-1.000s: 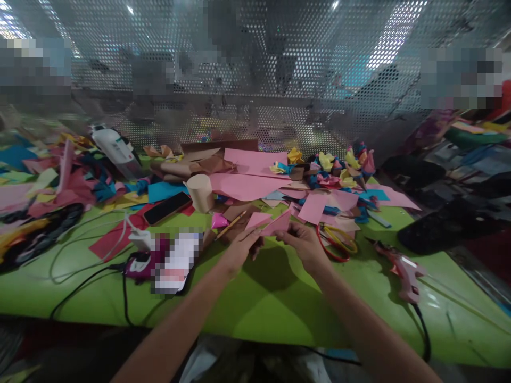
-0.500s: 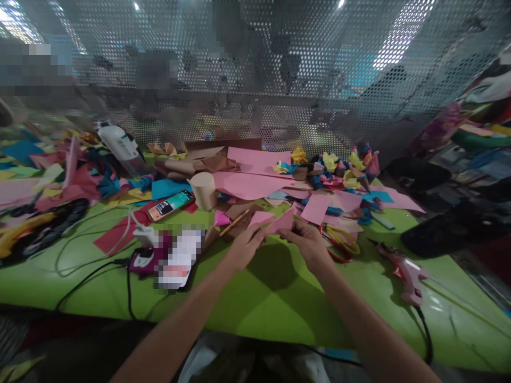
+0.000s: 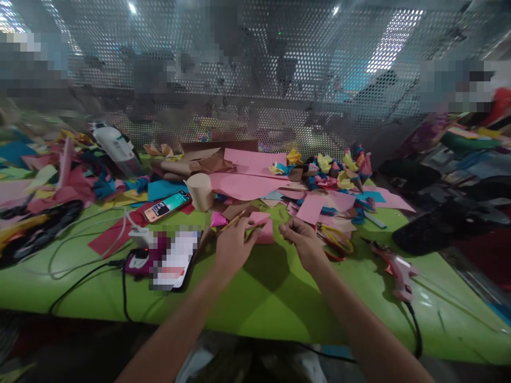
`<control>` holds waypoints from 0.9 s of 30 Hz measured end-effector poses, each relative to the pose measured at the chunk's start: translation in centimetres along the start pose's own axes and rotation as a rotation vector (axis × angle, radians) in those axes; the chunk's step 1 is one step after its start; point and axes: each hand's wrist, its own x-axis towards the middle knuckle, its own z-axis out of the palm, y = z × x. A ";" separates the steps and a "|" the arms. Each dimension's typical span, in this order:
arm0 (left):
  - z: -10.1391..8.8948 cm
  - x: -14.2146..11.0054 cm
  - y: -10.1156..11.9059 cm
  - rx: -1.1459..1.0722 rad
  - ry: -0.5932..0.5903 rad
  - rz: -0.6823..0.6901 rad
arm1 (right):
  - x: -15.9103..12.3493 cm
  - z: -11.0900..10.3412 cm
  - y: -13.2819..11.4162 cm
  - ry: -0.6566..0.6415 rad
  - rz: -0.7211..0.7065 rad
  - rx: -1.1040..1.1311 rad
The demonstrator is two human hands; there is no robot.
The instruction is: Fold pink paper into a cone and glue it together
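My left hand pinches a folded piece of pink paper above the green table, with the thumb and fingers closed on its left side. A short gap to the right, my right hand is apart from the paper. Its thumb and fingers are pressed together, and I cannot make out anything between them. Behind my left hand lie a pencil and a small bright pink packet. Scissors with yellow and red handles lie just right of my right hand.
A pink glue gun with a cord lies on the right of the green table. To the left are two phones, a purple power adapter and loose cables. Paper scraps, a cardboard roll and a white bottle stand behind.
My right hand has let go of the pink paper and moved slightly away from it. The paper has turned in my left hand, which has shifted a little left.
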 end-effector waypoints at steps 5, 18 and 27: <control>0.6 -0.1 1.1 -0.394 -0.114 0.155 | -0.3 0.5 -0.1 -0.049 0.024 -0.021; 0.7 -0.3 1.0 -0.418 -0.098 0.084 | -0.7 1.0 -0.2 -0.088 0.086 0.070; 1.1 -0.3 0.3 -0.401 -0.275 0.204 | 0.5 -0.5 1.3 -0.036 -0.131 -0.240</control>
